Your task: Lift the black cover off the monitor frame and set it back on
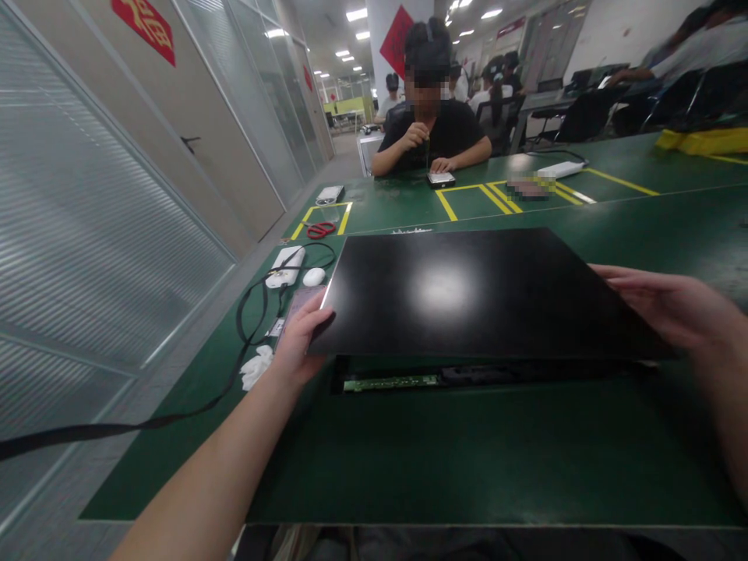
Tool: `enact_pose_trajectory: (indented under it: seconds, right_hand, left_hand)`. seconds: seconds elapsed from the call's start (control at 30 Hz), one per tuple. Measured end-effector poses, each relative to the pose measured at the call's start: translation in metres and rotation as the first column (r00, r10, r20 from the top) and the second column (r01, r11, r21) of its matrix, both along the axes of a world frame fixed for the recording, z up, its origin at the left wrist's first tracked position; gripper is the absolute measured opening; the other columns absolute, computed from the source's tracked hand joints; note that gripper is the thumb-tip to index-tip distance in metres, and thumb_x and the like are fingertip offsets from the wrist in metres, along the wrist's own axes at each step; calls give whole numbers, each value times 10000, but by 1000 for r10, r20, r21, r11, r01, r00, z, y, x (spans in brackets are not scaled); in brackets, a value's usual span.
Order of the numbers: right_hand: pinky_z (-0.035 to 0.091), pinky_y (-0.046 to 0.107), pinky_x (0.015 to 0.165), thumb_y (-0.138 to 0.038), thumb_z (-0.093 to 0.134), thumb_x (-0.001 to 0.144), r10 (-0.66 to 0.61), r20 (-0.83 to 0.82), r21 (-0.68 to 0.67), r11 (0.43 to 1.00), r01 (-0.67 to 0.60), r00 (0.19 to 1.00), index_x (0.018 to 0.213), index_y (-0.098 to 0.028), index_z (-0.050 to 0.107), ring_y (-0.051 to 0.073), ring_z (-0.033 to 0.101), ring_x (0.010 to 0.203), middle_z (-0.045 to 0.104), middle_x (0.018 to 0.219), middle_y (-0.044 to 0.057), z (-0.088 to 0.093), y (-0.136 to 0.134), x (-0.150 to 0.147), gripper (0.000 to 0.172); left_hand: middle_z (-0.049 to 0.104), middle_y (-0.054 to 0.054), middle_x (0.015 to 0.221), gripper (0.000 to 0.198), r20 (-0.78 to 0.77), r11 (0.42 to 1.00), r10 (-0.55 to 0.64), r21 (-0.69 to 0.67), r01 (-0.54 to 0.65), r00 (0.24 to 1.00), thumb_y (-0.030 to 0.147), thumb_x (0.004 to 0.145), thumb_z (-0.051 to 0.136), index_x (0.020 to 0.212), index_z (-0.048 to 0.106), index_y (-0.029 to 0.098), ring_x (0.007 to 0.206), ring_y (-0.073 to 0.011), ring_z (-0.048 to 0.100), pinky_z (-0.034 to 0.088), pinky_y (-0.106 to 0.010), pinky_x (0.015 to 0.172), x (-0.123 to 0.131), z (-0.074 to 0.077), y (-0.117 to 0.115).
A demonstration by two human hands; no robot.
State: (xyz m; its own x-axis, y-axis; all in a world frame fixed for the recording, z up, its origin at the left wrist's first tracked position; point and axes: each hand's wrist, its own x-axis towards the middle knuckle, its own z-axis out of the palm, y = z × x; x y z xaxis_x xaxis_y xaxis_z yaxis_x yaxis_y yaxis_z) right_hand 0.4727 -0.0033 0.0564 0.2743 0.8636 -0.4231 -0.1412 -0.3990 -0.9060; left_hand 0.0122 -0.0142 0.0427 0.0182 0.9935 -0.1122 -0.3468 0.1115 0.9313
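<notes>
A large glossy black display panel (485, 304) is held level above the table, with a ceiling light mirrored in its surface. My left hand (301, 335) grips its left edge, the thumb on top and the fingers partly hidden beneath. At the right edge, my right hand (672, 304) supports the panel, some of its fingers out of sight behind it. Under the panel's near edge lies a dark part with a green circuit board strip (390, 382); the panel covers most of it.
Left of the panel lie a white power bank (286, 267), a black strap (241, 354), a crumpled white tissue (257, 366) and a small round white case (314, 276). Red-handled scissors (321, 230) rest beyond. Across the green table (467, 460), another person (432, 132) handles a small device.
</notes>
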Motion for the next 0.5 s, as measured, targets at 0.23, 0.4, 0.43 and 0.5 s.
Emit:
enact_pose_trajectory:
  seconds: [0.23, 0.4, 0.43, 0.5]
  right_hand:
    - [597, 259, 653, -72, 543, 705, -101, 94, 131, 987, 88, 990, 1062, -232, 652, 189, 731, 783, 760, 858, 103, -16, 10, 9, 406]
    - [607, 282, 620, -19, 496, 726, -111, 202, 107, 990, 90, 973, 1023, -200, 597, 201, 726, 689, 734, 719, 101, -15, 9, -2, 363]
    - [604, 277, 609, -17, 491, 737, -113, 223, 91, 991, 95, 968, 1019, -200, 592, 197, 723, 674, 732, 711, 99, -14, 9, -5, 352]
    - [598, 266, 597, -31, 497, 761, -114, 259, 62, 993, 101, 959, 1009, -201, 589, 191, 718, 662, 732, 712, 94, -13, 8, -9, 315]
  left_hand:
    - [773, -43, 992, 583, 12, 993, 115, -16, -115, 993, 159, 666, 748, 1242, 662, 136, 700, -150, 681, 517, -214, 603, 0, -1, 0]
    - [782, -50, 965, 551, 7, 994, 110, -19, -110, 994, 171, 650, 777, 1193, 695, 135, 651, -145, 677, 531, -214, 575, 3, 0, -2]
    - [784, -50, 958, 546, 9, 994, 111, -21, -111, 994, 169, 646, 782, 1185, 701, 137, 647, -146, 678, 533, -214, 568, 3, 0, -2]
    - [786, -46, 921, 531, 8, 992, 125, -30, -125, 992, 163, 634, 788, 1159, 711, 141, 635, -150, 680, 535, -215, 550, 4, 1, -3]
